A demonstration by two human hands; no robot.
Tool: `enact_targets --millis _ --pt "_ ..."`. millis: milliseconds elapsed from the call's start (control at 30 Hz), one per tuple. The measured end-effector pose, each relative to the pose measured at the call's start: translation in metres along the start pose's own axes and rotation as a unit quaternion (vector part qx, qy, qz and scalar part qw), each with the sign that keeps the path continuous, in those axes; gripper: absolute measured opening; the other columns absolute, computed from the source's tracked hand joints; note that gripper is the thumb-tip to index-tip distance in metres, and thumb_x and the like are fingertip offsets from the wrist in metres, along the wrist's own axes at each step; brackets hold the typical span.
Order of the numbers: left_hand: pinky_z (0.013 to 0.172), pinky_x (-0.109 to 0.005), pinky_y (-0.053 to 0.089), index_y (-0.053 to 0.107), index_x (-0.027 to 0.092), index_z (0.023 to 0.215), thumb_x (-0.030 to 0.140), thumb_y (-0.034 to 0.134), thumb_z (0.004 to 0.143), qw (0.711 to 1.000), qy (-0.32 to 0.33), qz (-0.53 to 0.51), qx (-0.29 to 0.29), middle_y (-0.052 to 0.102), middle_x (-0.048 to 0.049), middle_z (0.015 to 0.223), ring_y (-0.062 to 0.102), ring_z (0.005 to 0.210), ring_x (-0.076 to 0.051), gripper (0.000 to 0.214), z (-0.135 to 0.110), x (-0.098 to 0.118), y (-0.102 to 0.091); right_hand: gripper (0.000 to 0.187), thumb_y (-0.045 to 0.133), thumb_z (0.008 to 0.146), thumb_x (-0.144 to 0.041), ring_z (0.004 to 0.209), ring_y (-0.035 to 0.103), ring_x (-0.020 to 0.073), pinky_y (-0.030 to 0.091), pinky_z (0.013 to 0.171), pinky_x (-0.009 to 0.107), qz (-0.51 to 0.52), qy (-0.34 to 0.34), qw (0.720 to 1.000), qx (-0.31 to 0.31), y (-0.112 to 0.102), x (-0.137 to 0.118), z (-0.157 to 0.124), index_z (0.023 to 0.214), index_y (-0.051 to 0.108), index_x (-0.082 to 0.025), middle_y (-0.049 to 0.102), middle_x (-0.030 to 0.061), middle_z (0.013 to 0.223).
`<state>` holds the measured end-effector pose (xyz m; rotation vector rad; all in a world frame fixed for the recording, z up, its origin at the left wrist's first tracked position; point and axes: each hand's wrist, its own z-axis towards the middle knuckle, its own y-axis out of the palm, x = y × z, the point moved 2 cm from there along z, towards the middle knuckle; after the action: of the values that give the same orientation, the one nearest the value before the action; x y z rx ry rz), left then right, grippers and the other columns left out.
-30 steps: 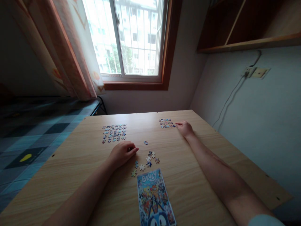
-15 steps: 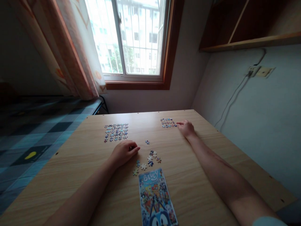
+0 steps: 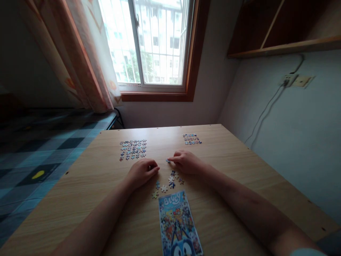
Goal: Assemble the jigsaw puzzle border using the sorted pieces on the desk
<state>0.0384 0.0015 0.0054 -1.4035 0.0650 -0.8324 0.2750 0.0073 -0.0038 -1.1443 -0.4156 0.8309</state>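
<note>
My right hand [image 3: 188, 161] reaches in over the middle of the table, its index finger stretched out and the other fingers bent under. That fingertip touches a small blue puzzle piece [image 3: 168, 161] lying on the wood; no grip on it shows. My left hand [image 3: 142, 172] rests on the tabletop, loosely curled with thumb and fingers apart, and nothing is visible in it. Between the hands and the picture sheet lie several loose puzzle pieces [image 3: 172, 177], some face down and pale. A green piece [image 3: 155, 194] lies nearest the sheet's left corner.
Puzzle pieces in rows [image 3: 133, 149] lie at the back left of the wooden table [image 3: 226, 213]. A smaller group in rows [image 3: 191, 139] lies at the back right. The Bluey picture sheet [image 3: 179, 224] is close in front. A bed [image 3: 53, 142] stands to the left.
My right hand has moved left and nearer, from the right-hand rows to the single blue piece. My left hand stays where it was. The view has shifted slightly.
</note>
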Motion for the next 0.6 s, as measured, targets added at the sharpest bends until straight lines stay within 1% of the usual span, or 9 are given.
enact_targets --millis 133,233,300,367,500,600 --pt "0.071 -0.029 0.041 0.070 0.021 0.078 0.035 0.059 0.086 1.000 -0.003 0.002 -0.002 0.068 -0.0028 0.077 0.059 0.074 -0.018 0.020 0.000 0.000 0.000 0.027 0.054 0.095 -0.022 0.081 0.056 0.0138 0.040 0.075 0.025 -0.015 -0.003 1.000 0.001 0.002 0.001 -0.002 0.113 0.073 -0.029 0.067 0.0045 0.087" --pt "0.071 -0.029 0.041 0.070 0.021 0.078 0.036 0.058 0.087 1.000 -0.001 -0.003 -0.001 0.069 -0.0029 0.078 0.059 0.075 -0.018 0.021 0.000 -0.001 0.000 0.024 0.053 0.096 -0.026 0.083 0.057 0.0147 0.041 0.076 0.025 -0.027 0.022 0.999 0.009 0.000 0.011 -0.005 0.105 0.076 -0.027 0.068 0.0049 0.087" --pt "0.071 -0.029 0.042 0.070 0.021 0.078 0.037 0.058 0.087 1.000 0.002 -0.006 -0.001 0.069 -0.0030 0.078 0.059 0.076 -0.019 0.022 0.000 -0.001 0.000 0.024 0.054 0.096 -0.027 0.084 0.059 0.0151 0.042 0.077 0.025 -0.029 0.059 0.998 0.015 -0.001 0.023 -0.008 0.098 0.077 -0.025 0.069 0.0054 0.088" --pt "0.072 -0.029 0.042 0.069 0.021 0.078 0.037 0.057 0.087 1.000 0.004 -0.006 -0.003 0.069 -0.0030 0.078 0.059 0.077 -0.019 0.022 0.000 -0.001 0.000 0.022 0.056 0.094 -0.027 0.085 0.061 0.0148 0.044 0.078 0.025 -0.016 0.111 0.994 0.017 -0.002 0.038 -0.013 0.095 0.078 -0.024 0.071 0.0050 0.090" --pt "0.073 -0.029 0.042 0.069 0.021 0.077 0.035 0.058 0.086 1.000 0.002 -0.005 -0.004 0.069 -0.0029 0.078 0.059 0.077 -0.019 0.020 0.000 -0.001 0.000 0.018 0.061 0.091 -0.027 0.091 0.065 0.0145 0.046 0.083 0.023 0.007 0.210 0.977 0.022 -0.005 0.071 -0.025 0.096 0.078 -0.027 0.074 0.0017 0.098" --pt "0.073 -0.029 0.042 0.070 0.021 0.078 0.035 0.059 0.086 1.000 -0.001 -0.004 -0.003 0.069 -0.0029 0.078 0.059 0.077 -0.019 0.020 0.000 -0.001 0.000 0.019 0.061 0.090 -0.028 0.091 0.066 0.0157 0.048 0.084 0.024 -0.002 0.247 0.968 0.034 -0.007 0.086 -0.032 0.097 0.078 -0.027 0.074 0.0016 0.102"
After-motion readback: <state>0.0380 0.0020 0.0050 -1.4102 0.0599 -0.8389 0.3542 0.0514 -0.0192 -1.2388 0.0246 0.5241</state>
